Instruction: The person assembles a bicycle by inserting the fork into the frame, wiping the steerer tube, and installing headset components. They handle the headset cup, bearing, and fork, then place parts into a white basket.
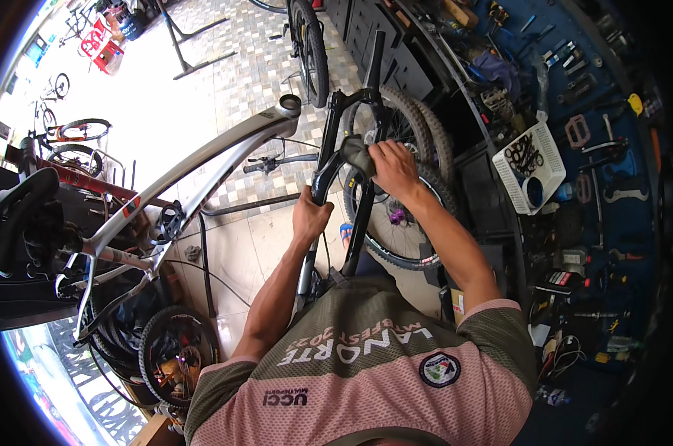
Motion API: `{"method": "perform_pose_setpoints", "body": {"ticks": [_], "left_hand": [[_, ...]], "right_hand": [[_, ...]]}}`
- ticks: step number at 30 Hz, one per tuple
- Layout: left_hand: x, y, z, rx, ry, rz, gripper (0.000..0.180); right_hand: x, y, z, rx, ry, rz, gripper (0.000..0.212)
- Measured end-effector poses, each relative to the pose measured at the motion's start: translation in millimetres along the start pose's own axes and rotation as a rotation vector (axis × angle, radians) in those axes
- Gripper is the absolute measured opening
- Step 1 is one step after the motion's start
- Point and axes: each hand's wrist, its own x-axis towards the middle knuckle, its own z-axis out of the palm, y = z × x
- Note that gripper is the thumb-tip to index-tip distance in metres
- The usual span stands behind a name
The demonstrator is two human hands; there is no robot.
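hiding part of the fork [326, 177], cloth [358, 155] bunches in the right hand [393, 168]

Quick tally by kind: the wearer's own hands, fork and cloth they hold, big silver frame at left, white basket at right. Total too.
Hands, left and right: 2
Bicycle fork: 1
Grey cloth: 1
Silver frame: 1
White basket: 1
Total: 6

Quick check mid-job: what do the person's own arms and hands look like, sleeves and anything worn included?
The left hand and right hand are bare: no gloves, watch or bracelet show. The left forearm and right forearm are uncovered. The left sleeve and right sleeve are short, dark olive, mesh-textured and edged in pink, part of an olive-and-pink jersey.
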Motion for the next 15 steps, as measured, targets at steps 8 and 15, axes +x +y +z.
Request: {"method": "perform_pose_setpoints", "body": {"ticks": [8,15], "left_hand": [[15.5,-33.6,-0.8,-0.1,-0.022,-0.082,0.034],[20.8,-35.8,-0.1,-0.111,-0.053,-0.065,0.035]], "right_hand": [[-91.1,24.7,66.0,0.062,-0.035,0.403,0.027],[-140.5,30.7,108.4,0.379,-0.293,0.745,0.044]]}}
